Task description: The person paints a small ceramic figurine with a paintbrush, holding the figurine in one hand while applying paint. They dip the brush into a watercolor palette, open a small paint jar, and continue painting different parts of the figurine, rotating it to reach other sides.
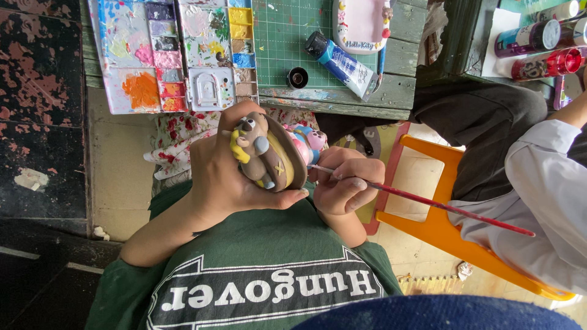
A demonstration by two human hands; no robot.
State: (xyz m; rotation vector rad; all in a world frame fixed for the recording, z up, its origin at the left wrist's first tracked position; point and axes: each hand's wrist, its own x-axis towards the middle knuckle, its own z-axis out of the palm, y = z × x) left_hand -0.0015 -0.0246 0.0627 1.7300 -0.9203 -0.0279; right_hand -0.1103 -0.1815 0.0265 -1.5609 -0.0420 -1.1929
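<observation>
Figurine (267, 153) in left hand (223, 174), brush (428, 201) in right hand (343, 186)

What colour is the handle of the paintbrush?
Red, seen in the head view: the paintbrush in the right hand.

A worn green wooden table (367, 98) stands on a pale, stained floor (122, 171). Beside it is an orange plastic chair (446, 238) — daylight looks soft.

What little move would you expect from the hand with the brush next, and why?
Probably a short stroke on the pink part of the figurine. The right hand holds the paintbrush with its tip right at that pink area, while the left hand grips the figurine and turns it toward the brush. The paint palette lies farther off.
</observation>
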